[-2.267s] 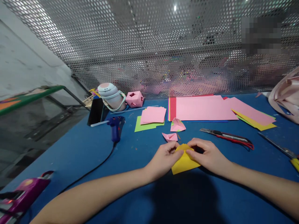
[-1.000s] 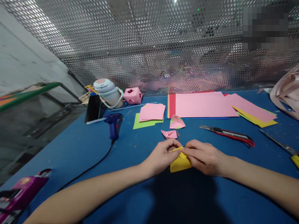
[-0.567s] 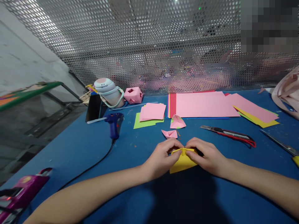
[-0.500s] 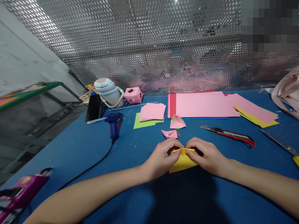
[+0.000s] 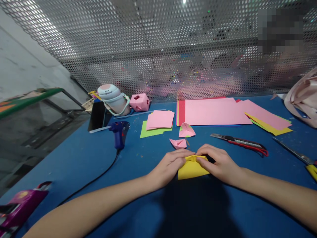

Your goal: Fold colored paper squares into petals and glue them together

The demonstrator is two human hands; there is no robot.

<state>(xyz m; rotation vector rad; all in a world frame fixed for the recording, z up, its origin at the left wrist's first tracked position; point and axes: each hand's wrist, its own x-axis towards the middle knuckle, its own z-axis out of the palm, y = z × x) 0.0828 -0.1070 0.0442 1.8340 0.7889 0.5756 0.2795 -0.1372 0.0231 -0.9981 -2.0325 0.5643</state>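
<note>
A folded yellow paper [image 5: 191, 168] lies on the blue table [image 5: 138, 158] in front of me. My left hand [image 5: 170, 164] presses its left upper edge with curled fingers. My right hand [image 5: 219, 163] pinches and presses its right upper edge. Both hands meet at the top fold of the yellow paper. Just beyond them lie two small folded pink paper pieces [image 5: 178, 143], [image 5: 186, 130].
Pink squares on a green sheet [image 5: 158, 121], large pink sheets [image 5: 213, 111] and more coloured paper [image 5: 268, 120] lie further back. A utility knife [image 5: 239, 143] and a ruler [image 5: 293, 153] are at right, a blue glue gun [image 5: 120, 135] with cord at left. A perforated metal screen [image 5: 158, 49] bounds the back.
The yellow paper's upper part has been folded down flatter, and both hands now press along its top edge. The hands have stayed in about the same place.
</note>
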